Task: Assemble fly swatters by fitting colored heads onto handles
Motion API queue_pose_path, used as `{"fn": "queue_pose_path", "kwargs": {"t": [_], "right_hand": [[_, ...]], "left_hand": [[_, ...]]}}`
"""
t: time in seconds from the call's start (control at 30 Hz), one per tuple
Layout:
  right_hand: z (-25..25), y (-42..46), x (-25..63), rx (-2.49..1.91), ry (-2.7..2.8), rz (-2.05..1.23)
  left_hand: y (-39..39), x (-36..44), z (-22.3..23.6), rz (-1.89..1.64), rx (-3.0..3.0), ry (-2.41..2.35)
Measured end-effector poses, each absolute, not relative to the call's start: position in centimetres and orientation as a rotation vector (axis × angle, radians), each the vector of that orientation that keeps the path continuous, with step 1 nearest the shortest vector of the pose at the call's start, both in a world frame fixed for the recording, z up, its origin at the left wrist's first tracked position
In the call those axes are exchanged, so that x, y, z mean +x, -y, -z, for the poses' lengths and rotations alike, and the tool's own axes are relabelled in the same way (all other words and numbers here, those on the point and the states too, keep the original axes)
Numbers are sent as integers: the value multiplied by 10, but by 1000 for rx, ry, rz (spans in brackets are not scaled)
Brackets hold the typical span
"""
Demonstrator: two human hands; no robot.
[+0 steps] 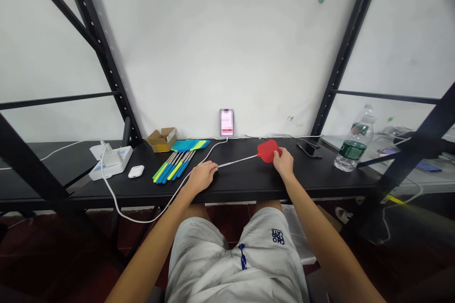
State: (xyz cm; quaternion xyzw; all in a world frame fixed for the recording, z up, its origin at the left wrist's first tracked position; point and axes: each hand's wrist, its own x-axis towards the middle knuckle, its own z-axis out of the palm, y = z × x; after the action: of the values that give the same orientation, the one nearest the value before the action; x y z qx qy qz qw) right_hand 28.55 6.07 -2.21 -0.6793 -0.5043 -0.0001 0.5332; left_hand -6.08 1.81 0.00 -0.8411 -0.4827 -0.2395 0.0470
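A red fly swatter (267, 151) with a thin metal rod stretches across the black table (245, 177) between my two hands. My left hand (202, 177) is wrapped round its handle end, which is mostly hidden beneath the fingers. At the other end, my right hand (283, 163) pinches the right edge of the flat red head between thumb and fingers. Just left of my left hand lies a row of several more fly swatters (174, 165), with blue and yellow-green handles and heads pointing toward the wall.
A small opened cardboard box (161, 142) stands behind the row. Leftward are a white earbud case (136, 171) and a power strip (115, 163); its white cable loops past my left arm. A phone (226, 123) leans on the wall. Rightward are a dark phone (310, 148) and water bottles (351, 149).
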Motion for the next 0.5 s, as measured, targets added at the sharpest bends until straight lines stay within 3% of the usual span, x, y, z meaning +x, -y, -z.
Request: {"fn": "queue_pose_path", "kwargs": {"t": [0.5], "right_hand": [[21,-62,280,-1500,1269,47]], "left_hand": [[-19,-62,-1,820,-2584,1453]]}}
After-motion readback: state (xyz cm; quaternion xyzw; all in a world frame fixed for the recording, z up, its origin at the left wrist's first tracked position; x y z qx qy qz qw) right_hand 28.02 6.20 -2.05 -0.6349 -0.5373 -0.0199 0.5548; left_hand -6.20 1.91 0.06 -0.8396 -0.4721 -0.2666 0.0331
